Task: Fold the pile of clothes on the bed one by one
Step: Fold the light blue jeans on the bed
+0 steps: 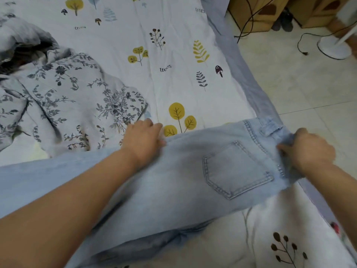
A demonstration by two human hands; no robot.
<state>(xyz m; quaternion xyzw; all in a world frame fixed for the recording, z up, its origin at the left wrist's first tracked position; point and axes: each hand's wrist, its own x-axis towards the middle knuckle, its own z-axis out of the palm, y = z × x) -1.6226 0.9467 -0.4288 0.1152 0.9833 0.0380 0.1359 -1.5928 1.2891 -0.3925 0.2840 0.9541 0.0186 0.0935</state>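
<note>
Pale blue denim jeans [173, 180] lie stretched across the near part of the bed [173, 26], back side up, with a stitched five-sided patch pocket [236, 169] and a belt loop [270, 129] showing near the waistband at the right. The denim is faded, soft-looking, with doubled seam stitching; the legs run off toward the near left. The right hand [309, 149] grips the waistband edge at the right, fingers curled round bunched cloth just over the bed's edge. The left hand [144, 137] rests on the far edge of the jeans, around mid-length; its fingers bend over the fabric, but whether they pinch it or merely press cannot be told. Under the jeans the bed carries a white quilted cover printed with yellow trees, grey leaves and mushrooms, bordered by a plain blue-grey band [249, 82]. At the far left lies a rumpled grey floral garment [63, 101], with darker crumpled cloth [25, 45] beyond it. To the right, a pale tiled floor [309, 89] holds a round white fan base [334, 48], black cables [249, 18] and brown cardboard boxes [257, 14].
</note>
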